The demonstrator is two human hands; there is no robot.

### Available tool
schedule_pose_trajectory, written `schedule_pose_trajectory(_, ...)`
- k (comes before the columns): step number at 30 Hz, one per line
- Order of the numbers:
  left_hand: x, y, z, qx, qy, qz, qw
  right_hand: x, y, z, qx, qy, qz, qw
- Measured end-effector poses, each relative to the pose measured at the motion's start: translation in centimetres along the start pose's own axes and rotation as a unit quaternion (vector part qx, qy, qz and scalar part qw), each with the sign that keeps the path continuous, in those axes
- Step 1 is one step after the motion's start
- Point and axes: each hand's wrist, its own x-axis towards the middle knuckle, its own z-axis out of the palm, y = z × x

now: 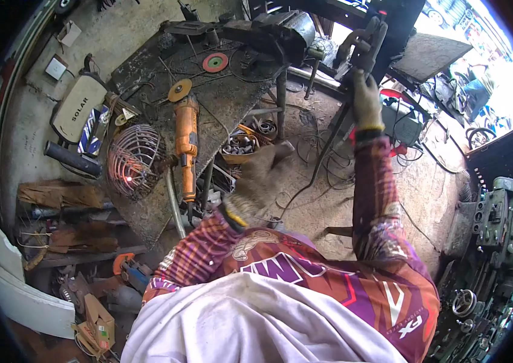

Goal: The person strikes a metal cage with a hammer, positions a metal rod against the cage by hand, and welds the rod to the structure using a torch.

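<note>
My right hand (pixel 367 107), in a pale work glove, reaches forward past the table's right end. Its fingers are closed at the lower end of a dark metal frame, beside a grey metal clamp-like piece (pixel 360 48). What lies inside the fingers is hidden. A thick black cable (pixel 324 154) runs down from near this hand toward the floor. My left hand (pixel 257 180), also gloved, is in front of my body and smeared by motion. It is nearest to a basket (pixel 238 157) of metal pieces; its fingers cannot be made out.
An orange angle grinder (pixel 187 139) with a tan disc lies on the dark metal table (pixel 141 72). A red-and-green disc (pixel 214 62) sits farther back. A round wire-guard fan (pixel 135 162) stands at the table's left. A green machine (pixel 501 218) with a handwheel is at right.
</note>
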Motion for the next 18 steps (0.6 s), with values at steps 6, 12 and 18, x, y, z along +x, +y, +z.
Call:
schedule_pose_trajectory(6, -6.0, -3.2, -2.2, -0.098, 0.029, -0.12, 0.987, 11.7, 4.8, -2.2, 0.077, -0.058, -0.012, 0.995)
schedule_pose_trajectory(12, -13.8, -1.4, -6.3, -0.135, 0.122, -0.22, 0.958, 17.3, 7.9, -0.9, 0.036, -0.182, 0.033, 0.982)
schedule_pose_trajectory(18, -17.6, -0.7, -8.0, -0.127, 0.19, -0.337, 0.914, 22.1, 13.0, 0.0, -0.061, -0.229, -0.018, 0.971)
